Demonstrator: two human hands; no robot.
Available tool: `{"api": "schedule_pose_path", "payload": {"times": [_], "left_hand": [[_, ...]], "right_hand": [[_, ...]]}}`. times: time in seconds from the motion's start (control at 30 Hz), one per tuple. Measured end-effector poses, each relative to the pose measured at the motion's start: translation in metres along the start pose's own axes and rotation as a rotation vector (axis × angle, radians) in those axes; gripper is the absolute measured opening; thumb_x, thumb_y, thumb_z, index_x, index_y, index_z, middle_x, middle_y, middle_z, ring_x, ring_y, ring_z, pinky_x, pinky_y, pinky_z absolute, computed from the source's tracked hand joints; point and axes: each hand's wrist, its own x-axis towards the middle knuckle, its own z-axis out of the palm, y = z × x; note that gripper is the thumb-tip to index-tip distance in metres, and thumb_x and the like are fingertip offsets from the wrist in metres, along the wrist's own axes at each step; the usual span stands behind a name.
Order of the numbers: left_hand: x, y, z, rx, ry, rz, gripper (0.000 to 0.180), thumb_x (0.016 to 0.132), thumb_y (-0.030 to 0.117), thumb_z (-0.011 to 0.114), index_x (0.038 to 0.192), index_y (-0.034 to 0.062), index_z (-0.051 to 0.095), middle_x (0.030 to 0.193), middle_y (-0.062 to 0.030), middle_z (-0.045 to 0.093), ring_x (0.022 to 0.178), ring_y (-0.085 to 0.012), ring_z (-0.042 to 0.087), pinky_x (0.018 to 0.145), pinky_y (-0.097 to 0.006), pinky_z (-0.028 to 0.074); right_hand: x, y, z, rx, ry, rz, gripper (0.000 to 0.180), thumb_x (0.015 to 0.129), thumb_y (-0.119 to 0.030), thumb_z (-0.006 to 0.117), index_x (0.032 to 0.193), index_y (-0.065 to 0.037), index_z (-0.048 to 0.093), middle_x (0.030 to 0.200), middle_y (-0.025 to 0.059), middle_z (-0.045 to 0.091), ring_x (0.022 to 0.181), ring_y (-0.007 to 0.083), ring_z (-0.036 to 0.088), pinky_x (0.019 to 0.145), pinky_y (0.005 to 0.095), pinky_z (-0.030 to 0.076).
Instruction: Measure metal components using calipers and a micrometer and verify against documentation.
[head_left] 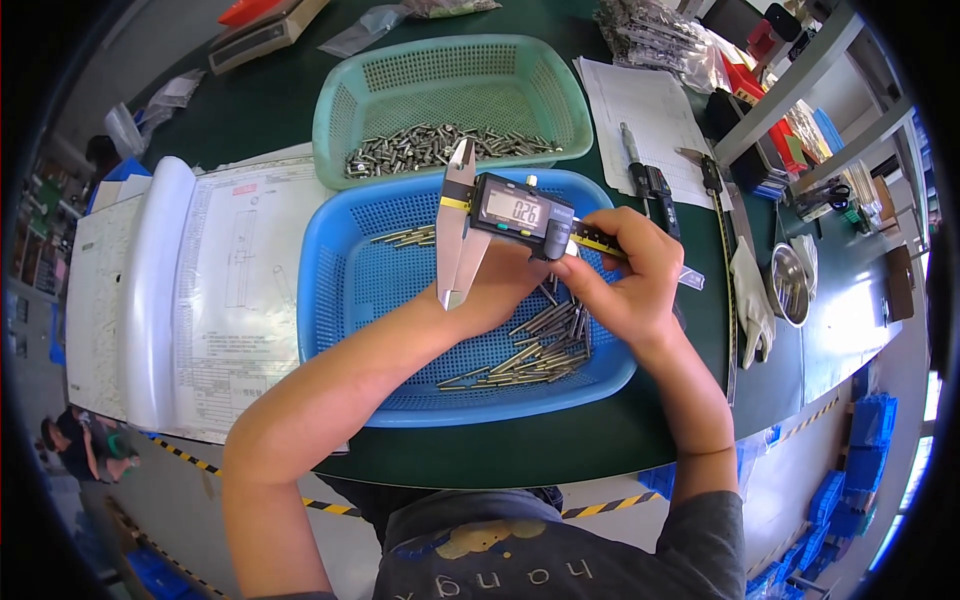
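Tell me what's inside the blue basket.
The blue basket holds loose metal pins, heaped at lower right, and a few more near its back left. Both hands and the caliper cover part of the middle.

Small grey rectangular screen on the caliper — clear plastic bags far right.

Near basket: sits on the table right in front of the person, with loose metal pins lying in its right half.
Far basket: just behind the near one, with more pins along its near wall.
Caliper: held above the near basket, between left hand and right hand.
Open binder: left of the near basket.
Paper sheet: right of the far basket.
Glove: right of the near basket.
Scale: far left, behind the far basket.
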Motion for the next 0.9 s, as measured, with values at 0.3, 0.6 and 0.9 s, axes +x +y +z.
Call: {"api": "schedule_pose_path", "payload": {"times": [0.3, 0.6, 0.9], "left_hand": [[0.001, -0.036, -0.003, 0.261, 0.397, 0.485, 0.018, 0.085, 0.005, 0.057, 0.101, 0.0054, 0.064, 0.087, -0.0146, 0.065, 0.088, -0.0324, 0.063, 0.08, -0.038, 0.048], [-0.048, -0.066, -0.041, -0.597, 0.675, 0.085, 0.016, 0.089, 0.012, 0.065, 0.096, -0.0017, 0.067, 0.085, -0.0019, 0.063, 0.076, -0.0062, 0.055, 0.068, -0.021, 0.046], [-0.049, -0.065, -0.035, -0.661, 0.73, 0.251, 0.016, 0.089, 0.013, 0.065, 0.096, -0.0012, 0.066, 0.083, -0.002, 0.063, 0.074, -0.0064, 0.055, 0.068, -0.021, 0.046]], "right_hand": [[-0.001, -0.002, -0.002, -0.004, -0.016, 0.022, 0.04, 0.064, -0.028, 0.085, 0.083, 0.0, 0.064, 0.067, 0.0072, 0.06, 0.049, 0.0144, 0.052, 0.045, 0.0251, 0.042], [0.003, -0.004, 0.002, -0.097, -0.185, -0.203, 0.041, 0.063, -0.038, 0.083, 0.077, -0.005, 0.063, 0.063, 0.0066, 0.059, 0.05, 0.0224, 0.056, 0.046, 0.0309, 0.043], [0.004, -0.01, 0.002, -0.241, -0.308, -0.268, 0.038, 0.07, -0.04, 0.077, 0.081, -0.006, 0.063, 0.062, 0.0056, 0.055, 0.048, 0.0235, 0.053, 0.045, 0.0329, 0.04]]}}
